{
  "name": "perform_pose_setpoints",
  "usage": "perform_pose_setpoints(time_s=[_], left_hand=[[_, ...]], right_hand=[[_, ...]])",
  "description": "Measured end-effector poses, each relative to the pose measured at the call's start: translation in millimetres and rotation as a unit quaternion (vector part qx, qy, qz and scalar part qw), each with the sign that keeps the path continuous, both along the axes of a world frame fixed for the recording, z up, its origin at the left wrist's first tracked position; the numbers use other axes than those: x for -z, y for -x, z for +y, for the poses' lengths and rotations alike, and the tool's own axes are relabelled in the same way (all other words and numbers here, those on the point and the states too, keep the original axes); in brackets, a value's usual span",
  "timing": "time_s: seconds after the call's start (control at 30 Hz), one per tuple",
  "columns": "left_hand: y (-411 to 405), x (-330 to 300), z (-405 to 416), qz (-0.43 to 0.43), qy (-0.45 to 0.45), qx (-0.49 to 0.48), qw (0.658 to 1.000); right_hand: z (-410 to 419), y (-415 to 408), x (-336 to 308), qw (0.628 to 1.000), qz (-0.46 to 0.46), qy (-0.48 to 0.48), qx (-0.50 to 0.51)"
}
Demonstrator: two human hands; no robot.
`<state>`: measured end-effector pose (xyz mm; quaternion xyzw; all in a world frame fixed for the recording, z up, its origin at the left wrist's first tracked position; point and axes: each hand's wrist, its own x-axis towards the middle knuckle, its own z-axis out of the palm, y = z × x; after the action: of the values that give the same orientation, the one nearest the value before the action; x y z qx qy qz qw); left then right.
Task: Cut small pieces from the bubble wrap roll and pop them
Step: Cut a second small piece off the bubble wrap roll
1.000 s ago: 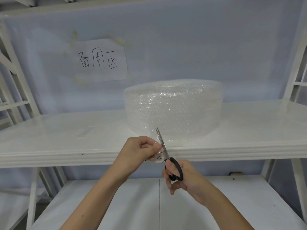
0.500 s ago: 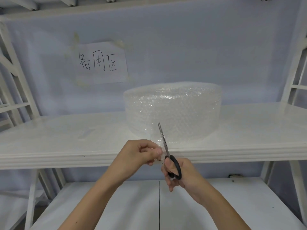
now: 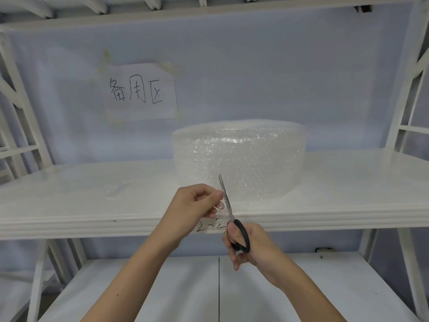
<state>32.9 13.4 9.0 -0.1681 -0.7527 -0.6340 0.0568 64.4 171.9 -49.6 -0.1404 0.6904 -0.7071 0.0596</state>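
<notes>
I hold the black-handled steel scissors [image 3: 233,219] in my right hand [image 3: 250,246], low and just right of the frame's centre, fingers curled through the loops and squeezed in around them. The blades run up and slightly to the left from the handle, their tip ending over the lower front of the big clear bubble wrap roll [image 3: 239,159], which sits on its flat end on the glossy white shelf [image 3: 92,194] at mid-frame. The blades look nearly together; I cannot tell whether any gap remains between them.

My left hand [image 3: 195,203] is just left of the blades, thumb and forefinger pinched shut on a small clear flap of bubble wrap [image 3: 220,206] that hangs off the shelf's front edge. The flap lies between my left fingertips and the blades, touching both as far as I can see. Whether it is already free of the roll I cannot tell, the film being too transparent.

What matters is that the cut line runs upward along the blades, toward the roll, while my left hand pulls the flap sideways, to the left of the frame. I judge this cut close to finished; popping then falls to the left hand, which already has the piece.
</notes>
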Motion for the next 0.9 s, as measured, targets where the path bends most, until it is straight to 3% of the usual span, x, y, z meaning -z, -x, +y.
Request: perform_pose_setpoints(time_s=[0.47,0.9], left_hand=[[0,5,-3,0.008,-0.005,0.032,0.999],[1,8,-5,0.041,0.038,0.049,0.997]], right_hand=[[1,8,-18,0.998,0.024,-0.053,0.007],[-7,6,-32,0.999,0.036,-0.030,0.015]])
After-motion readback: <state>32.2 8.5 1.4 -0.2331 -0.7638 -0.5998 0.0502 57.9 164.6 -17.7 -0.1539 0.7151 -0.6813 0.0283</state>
